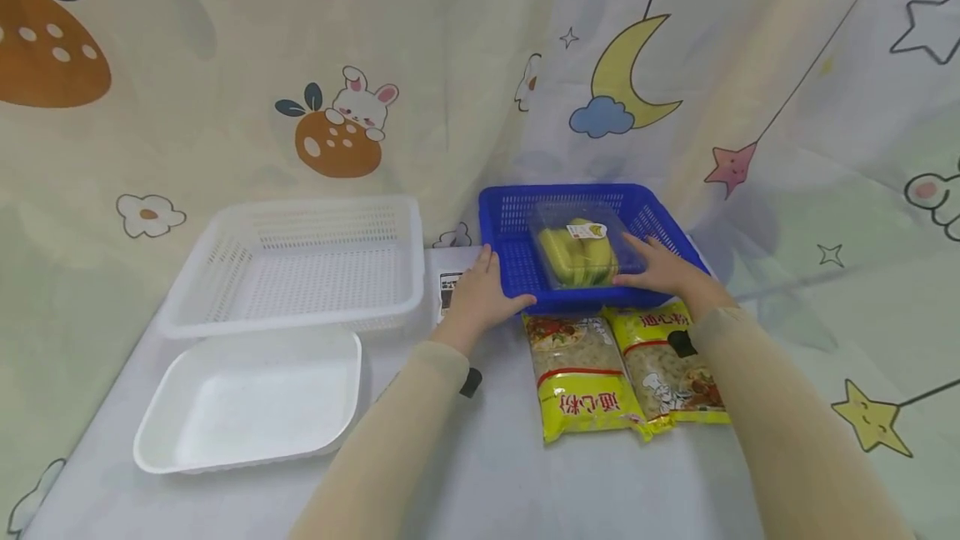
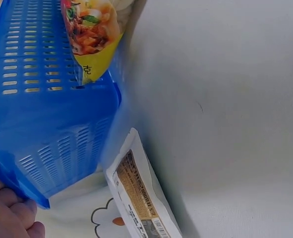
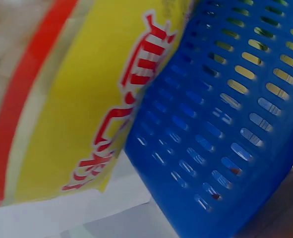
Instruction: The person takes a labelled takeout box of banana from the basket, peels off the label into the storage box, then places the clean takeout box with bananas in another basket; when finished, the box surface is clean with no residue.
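Observation:
A clear plastic box of bananas (image 1: 582,252) with a small label sits in the blue basket (image 1: 517,298). My right hand (image 1: 660,267) reaches over the basket's right side, its spread thumb and fingers at the box's right side. At the basket's left rim is my left hand (image 1: 483,294), fingers stretched along it and thumb pointing toward the front rim. The left wrist view catches the fingertips (image 2: 22,213) right at the blue rim. Much of the right hand is hidden behind the basket wall (image 3: 205,163) in the right wrist view.
Two yellow macaroni bags, one on the left (image 1: 581,382) and one on the right (image 1: 667,365), lie against the basket's front. A white pouch (image 2: 144,193) stands left of it. Further left are a white perforated basket (image 1: 300,327) and a white tray (image 1: 247,407). A patterned curtain (image 1: 465,65) hangs behind.

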`<state>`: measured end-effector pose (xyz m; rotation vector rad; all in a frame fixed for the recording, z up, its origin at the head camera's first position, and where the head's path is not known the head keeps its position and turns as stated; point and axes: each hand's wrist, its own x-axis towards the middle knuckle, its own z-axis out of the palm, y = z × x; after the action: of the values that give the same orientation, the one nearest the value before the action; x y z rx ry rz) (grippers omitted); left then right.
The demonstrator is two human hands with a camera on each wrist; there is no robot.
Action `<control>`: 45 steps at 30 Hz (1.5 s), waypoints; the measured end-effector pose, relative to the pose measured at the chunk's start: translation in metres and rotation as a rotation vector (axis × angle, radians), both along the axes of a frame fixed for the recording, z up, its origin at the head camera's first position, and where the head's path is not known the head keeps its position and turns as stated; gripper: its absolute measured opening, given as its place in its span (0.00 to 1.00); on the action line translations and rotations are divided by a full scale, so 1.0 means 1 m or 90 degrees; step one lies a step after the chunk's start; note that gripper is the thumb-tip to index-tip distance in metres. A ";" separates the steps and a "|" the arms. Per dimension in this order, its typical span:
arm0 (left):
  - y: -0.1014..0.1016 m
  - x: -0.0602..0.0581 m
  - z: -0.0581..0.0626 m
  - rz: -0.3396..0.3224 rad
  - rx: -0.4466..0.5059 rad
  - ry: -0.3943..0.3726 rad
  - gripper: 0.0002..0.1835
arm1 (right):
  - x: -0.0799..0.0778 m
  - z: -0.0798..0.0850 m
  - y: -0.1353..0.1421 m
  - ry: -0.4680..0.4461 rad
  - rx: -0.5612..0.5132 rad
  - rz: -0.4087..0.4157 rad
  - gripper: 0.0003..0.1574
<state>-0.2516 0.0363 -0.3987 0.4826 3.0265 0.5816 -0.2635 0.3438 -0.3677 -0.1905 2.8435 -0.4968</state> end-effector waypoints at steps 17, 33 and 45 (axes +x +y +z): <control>0.004 -0.005 -0.013 -0.003 0.001 -0.004 0.57 | -0.006 -0.008 0.002 -0.060 -0.057 -0.002 0.64; -0.001 -0.010 -0.007 -0.004 0.011 -0.006 0.57 | -0.014 -0.003 -0.002 0.044 -0.042 -0.002 0.64; -0.013 -0.020 0.002 -0.025 0.041 -0.003 0.52 | -0.011 0.020 -0.005 0.120 -0.076 -0.016 0.65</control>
<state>-0.2712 0.0229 -0.3970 0.5419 2.9936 0.6791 -0.2748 0.3385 -0.3479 -0.2359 3.0040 -0.6894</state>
